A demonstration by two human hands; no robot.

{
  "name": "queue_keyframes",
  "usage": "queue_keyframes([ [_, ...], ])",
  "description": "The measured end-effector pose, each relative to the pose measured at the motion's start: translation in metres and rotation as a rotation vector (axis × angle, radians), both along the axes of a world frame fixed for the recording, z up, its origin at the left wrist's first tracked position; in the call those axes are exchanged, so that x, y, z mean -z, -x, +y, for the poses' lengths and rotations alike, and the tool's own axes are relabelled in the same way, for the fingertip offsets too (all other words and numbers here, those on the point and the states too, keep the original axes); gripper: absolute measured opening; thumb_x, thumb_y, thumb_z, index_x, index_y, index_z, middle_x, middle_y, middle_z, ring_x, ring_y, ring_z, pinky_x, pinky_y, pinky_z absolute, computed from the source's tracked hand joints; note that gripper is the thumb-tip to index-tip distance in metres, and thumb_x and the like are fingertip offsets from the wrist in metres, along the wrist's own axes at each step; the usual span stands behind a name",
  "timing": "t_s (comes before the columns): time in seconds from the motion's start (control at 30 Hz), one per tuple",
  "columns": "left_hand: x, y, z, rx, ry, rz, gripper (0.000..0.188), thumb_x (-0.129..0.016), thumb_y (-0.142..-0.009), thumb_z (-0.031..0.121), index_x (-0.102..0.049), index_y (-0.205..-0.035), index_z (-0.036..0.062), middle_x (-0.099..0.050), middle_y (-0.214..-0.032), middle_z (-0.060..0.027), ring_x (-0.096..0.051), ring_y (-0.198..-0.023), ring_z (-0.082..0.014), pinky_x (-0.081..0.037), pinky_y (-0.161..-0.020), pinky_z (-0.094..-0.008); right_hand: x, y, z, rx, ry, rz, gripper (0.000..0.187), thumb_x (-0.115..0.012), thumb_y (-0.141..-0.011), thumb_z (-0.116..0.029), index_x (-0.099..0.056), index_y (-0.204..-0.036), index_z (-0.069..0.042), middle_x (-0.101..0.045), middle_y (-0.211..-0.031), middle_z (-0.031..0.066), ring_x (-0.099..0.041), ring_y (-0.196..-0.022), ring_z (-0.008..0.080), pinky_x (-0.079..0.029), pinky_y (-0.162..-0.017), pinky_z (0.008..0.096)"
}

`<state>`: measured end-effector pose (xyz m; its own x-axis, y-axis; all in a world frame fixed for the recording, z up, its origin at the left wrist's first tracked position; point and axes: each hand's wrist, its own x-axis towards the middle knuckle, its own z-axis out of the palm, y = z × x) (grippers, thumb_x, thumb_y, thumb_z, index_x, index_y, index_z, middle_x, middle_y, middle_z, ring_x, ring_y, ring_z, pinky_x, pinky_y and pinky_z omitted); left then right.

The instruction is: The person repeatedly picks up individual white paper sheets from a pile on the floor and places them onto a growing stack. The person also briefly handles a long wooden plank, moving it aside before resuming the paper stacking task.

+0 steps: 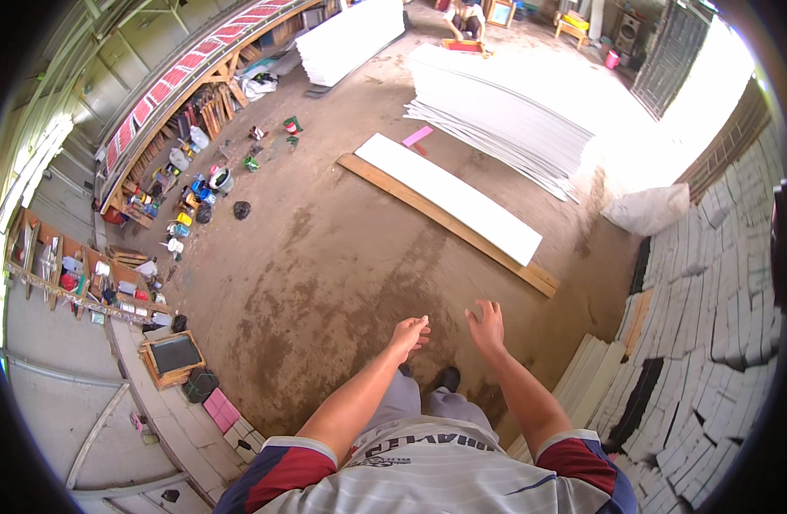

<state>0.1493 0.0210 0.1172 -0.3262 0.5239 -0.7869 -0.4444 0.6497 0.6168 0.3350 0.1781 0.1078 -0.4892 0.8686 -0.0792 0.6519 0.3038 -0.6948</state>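
My left hand point(409, 336) is held in front of my body over the floor, its fingers loosely curled and a little apart, with nothing visible in it. To its right my right hand point(487, 327) is raised with thumb and fingers spread, holding nothing. Neither hand touches anything. Beyond them, a long white panel point(449, 197) lies on the ground along a brown wooden plank point(445, 224); the right hand is nearer to it. A low stack of white sheets point(496, 116) spreads behind the panel. Between them lies a small pink piece point(417, 136).
Long pale blocks point(693, 343) are piled along the right, near a filled white sack point(649, 210). Cans and bottles point(183, 218) crowd the left floor. A taller white sheet stack point(352, 38) stands at the back. Another person point(466, 19) crouches far off beside a red frame.
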Motion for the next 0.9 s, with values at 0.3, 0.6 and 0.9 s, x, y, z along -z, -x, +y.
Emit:
queue_keyframes([
  [0.3,0.065,0.147,0.094,-0.141,0.019,-0.074,0.036,-0.066,-0.104,0.05,-0.07,-0.111,0.015,-0.076,-0.1,-0.0008,-0.071,-0.079,-0.0172,-0.051,-0.07,-0.0375,0.01,0.173,0.104,-0.018,0.115,-0.085,0.047,-0.077,-0.094,-0.035,-0.064,-0.132,-0.011,-0.057,-0.139,0.0162,-0.056,-0.133,0.0376,-0.051,-0.106,0.0491],
  [0.6,0.077,0.299,0.234,-0.052,0.055,-0.01,0.042,-0.064,-0.104,0.053,-0.069,-0.116,0.0134,-0.077,-0.104,-0.0037,-0.072,-0.078,-0.0177,-0.055,-0.076,-0.0418,0.018,0.287,0.199,-0.006,0.15,-0.159,0.049,-0.077,-0.091,-0.035,-0.064,-0.133,-0.012,-0.059,-0.137,0.0147,-0.056,-0.133,0.0358,-0.051,-0.106,0.048],
  [0.9,0.164,0.4,0.378,-0.13,0.171,-0.115,0.046,-0.064,-0.105,0.049,-0.067,-0.129,0.0102,-0.076,-0.111,-0.0074,-0.073,-0.084,-0.02,-0.055,-0.078,-0.0407,0.09,0.395,0.342,-0.037,0.176,-0.183,0.052,-0.081,-0.087,-0.033,-0.065,-0.131,-0.011,-0.061,-0.133,0.0129,-0.059,-0.128,0.0351,-0.053,-0.103,0.047],
])
